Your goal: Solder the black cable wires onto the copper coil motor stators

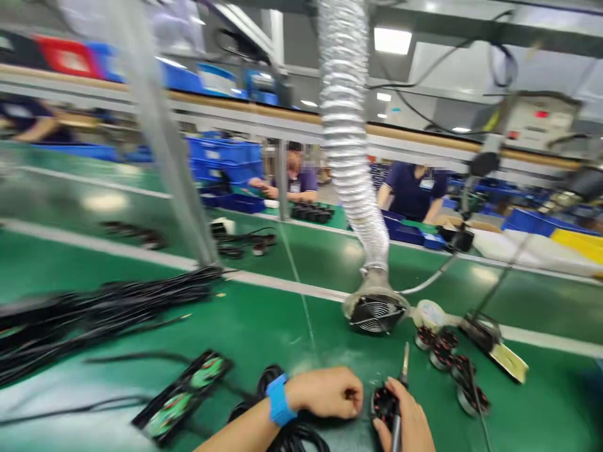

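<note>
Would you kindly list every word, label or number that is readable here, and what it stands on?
None can be read.
On the grey box with a red light: markings blurred.
On the yellow tag lying on the green table: blurred.
On the blue bins: white labels blurred.
On the soldering iron in the right hand: no lettering visible.

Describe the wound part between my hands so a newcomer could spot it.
Follow the silver ribbed hose down to its fan grille on the green bench, then come nearer. The round black part with reddish windings lies between the left hand and the right hand holding a soldering iron; its look-alikes lie untouched, farther right.
</note>
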Available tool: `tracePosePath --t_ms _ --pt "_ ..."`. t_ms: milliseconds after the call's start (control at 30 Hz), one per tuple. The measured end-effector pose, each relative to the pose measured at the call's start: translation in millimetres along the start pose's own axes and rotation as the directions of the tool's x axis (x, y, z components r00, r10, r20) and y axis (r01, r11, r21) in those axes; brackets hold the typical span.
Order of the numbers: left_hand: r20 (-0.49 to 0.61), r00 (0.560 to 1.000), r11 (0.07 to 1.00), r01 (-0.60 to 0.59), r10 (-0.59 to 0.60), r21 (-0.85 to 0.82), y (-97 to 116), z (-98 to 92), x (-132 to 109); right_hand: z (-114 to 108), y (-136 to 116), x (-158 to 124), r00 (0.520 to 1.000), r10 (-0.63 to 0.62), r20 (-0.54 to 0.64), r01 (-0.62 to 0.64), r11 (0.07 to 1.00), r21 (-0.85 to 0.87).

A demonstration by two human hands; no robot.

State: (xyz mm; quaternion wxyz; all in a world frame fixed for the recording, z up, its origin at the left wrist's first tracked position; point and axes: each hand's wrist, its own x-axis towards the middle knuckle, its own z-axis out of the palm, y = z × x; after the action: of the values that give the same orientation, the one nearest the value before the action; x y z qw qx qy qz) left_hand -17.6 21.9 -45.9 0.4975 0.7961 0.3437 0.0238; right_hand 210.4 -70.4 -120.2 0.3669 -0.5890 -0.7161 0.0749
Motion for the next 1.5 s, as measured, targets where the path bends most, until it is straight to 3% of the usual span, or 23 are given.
tracePosePath --t_ms 67,233,367,500,567,633,733,833,933,1033,1167,1233,1300,1500 --pt "-0.039 0.999 0.998 0.018 -0.020 -0.066 3.4 -1.5 -5.8 -1.0 -0.7 -4.7 0.998 -0.050 0.046 0.052 0.998 -0.038" --pt "0.037 0.999 0.939 0.044 -0.033 -0.342 18.4 7.5 -6.1 -16.2 -28.4 -3.5 0.995 0.033 0.089 -0.029 0.999 -0.044" --pt "0.058 0.998 0.901 0.057 -0.036 -0.430 27.6 14.4 -2.9 -27.8 -48.3 4.9 0.981 0.049 0.187 -0.048 0.999 -0.008" --pt "0.053 0.998 0.905 0.064 -0.046 -0.421 37.4 8.7 -10.7 -35.5 -49.3 9.7 0.969 0.049 0.241 -0.056 0.998 0.024" --pt "0.084 0.996 0.968 0.055 -0.035 -0.247 44.4 6.2 -19.5 -39.6 -45.3 10.7 0.968 0.072 0.239 -0.083 0.996 0.035" --pt "0.167 0.986 0.995 0.011 -0.027 0.094 53.3 8.9 -29.5 -43.5 -41.0 11.4 0.969 0.090 0.231 -0.107 0.993 0.059" --pt "0.272 0.959 0.863 -0.067 -0.083 0.500 68.5 24.2 -41.4 -47.6 -37.0 11.8 0.976 0.106 0.192 -0.127 0.987 0.103" --pt "0.294 0.946 0.752 -0.094 -0.136 0.652 80.2 41.5 -46.0 -47.4 -36.0 11.1 0.985 0.097 0.140 -0.115 0.985 0.126" --pt "0.246 0.960 0.704 -0.084 -0.132 0.705 83.9 43.4 -44.5 -45.6 -35.3 10.9 0.993 0.073 0.097 -0.086 0.987 0.137" --pt "0.123 0.989 0.807 -0.007 -0.082 0.590 78.7 24.0 -40.3 -47.1 -34.7 13.1 0.997 0.070 0.023 -0.073 0.984 0.161" --pt "-0.060 0.998 0.997 0.026 -0.021 0.079 62.6 -10.5 -33.5 -56.0 -40.4 18.1 0.991 0.119 -0.066 -0.102 0.970 0.220" --pt "-0.123 0.991 0.981 0.027 -0.051 -0.190 55.1 -19.8 -31.0 -60.9 -48.8 20.4 0.987 0.143 -0.067 -0.123 0.962 0.245" --pt "-0.136 0.989 0.935 0.014 -0.066 -0.355 50.7 -22.8 -30.0 -64.2 -60.9 22.4 0.990 0.139 -0.036 -0.123 0.951 0.284" --pt "-0.059 0.998 0.842 -0.043 0.014 -0.538 48.9 -22.1 -32.3 -57.4 -95.3 35.5 0.991 0.118 0.071 -0.137 0.854 0.501"
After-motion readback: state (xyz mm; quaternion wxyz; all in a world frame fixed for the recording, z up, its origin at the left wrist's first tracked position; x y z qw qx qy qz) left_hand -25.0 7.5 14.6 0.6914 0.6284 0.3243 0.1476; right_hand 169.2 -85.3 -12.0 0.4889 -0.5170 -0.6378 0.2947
